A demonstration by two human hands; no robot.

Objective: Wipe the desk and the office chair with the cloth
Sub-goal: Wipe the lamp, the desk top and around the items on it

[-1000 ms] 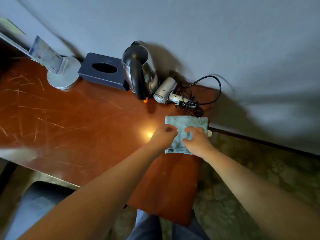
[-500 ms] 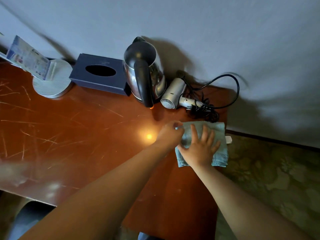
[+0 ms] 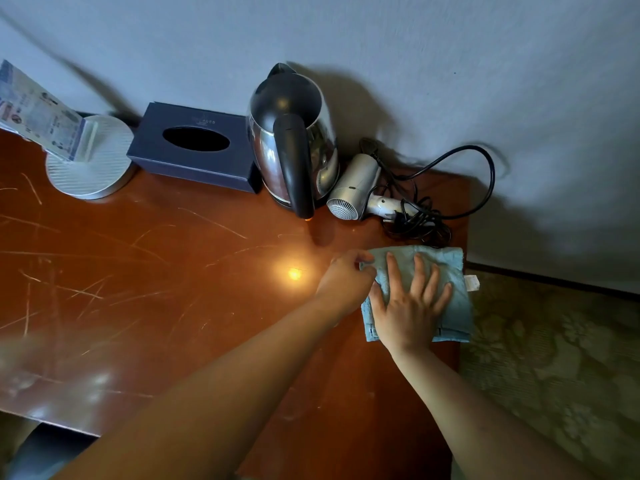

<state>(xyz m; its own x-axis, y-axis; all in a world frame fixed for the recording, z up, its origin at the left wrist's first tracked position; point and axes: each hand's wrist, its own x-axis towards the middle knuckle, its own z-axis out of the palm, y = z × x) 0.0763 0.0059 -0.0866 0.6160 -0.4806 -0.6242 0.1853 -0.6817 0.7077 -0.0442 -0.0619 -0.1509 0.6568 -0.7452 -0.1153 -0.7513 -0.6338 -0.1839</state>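
The soft, folded light-blue cloth [image 3: 420, 292] lies flat at the right end of the shiny, scratched brown wooden desk [image 3: 156, 289], right by its edge; the right hand [image 3: 408, 306] lies on top with fingers straight and spread, pressing down; the left hand [image 3: 346, 278] pinches the cloth's left edge with curled fingers; most of the bare desk lies to the left of the cloth, so a wipe would likely go that way; the silver kettle with a black handle [image 3: 294, 140] and the silver hair dryer [image 3: 353, 188] stand close behind; the office chair is hard to make out.
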